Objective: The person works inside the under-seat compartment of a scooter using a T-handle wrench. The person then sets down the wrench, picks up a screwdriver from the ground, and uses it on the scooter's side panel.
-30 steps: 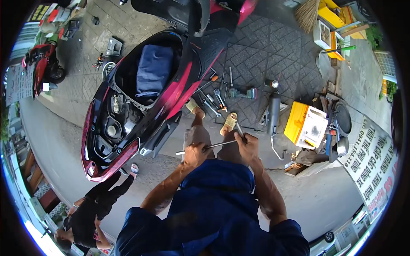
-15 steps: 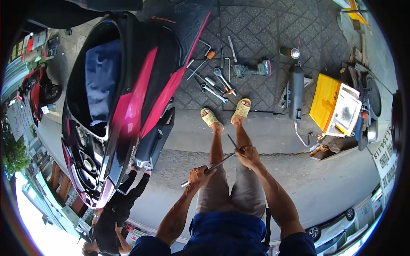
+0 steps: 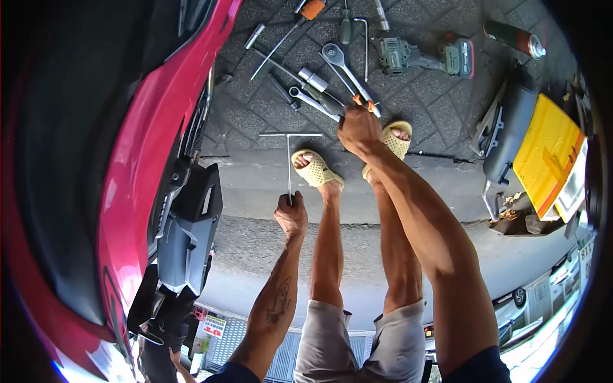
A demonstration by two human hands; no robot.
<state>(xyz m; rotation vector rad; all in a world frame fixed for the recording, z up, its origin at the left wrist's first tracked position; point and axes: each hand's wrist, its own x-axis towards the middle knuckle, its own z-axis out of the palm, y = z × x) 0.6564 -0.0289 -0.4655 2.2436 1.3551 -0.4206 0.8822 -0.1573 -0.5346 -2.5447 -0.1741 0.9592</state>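
My left hand [image 3: 291,217] is closed around the shaft of a T-handle wrench [image 3: 288,156], whose crossbar points away from me, over the pavement left of my sandals. My right hand [image 3: 359,131] reaches down to the tools on the ground, its fingers curled and mostly hidden under the back of the hand. Beside its fingers lie a combination wrench [image 3: 316,103] and an orange-handled tool [image 3: 366,104]. A ratchet [image 3: 341,60], a socket tool [image 3: 313,80] and an orange-handled screwdriver [image 3: 312,9] lie just beyond.
A pink and black scooter [image 3: 140,127] fills the left side. A cordless impact driver [image 3: 421,57], a spray can [image 3: 516,39], an exhaust muffler [image 3: 513,118] and a yellow box [image 3: 549,153] lie to the right. A person in dark clothes [image 3: 163,345] is at lower left.
My right hand has let go of the T-handle wrench and moved forward to the tools. My left hand keeps the wrench, now turned crossbar forward. The view has come closer to the ground.
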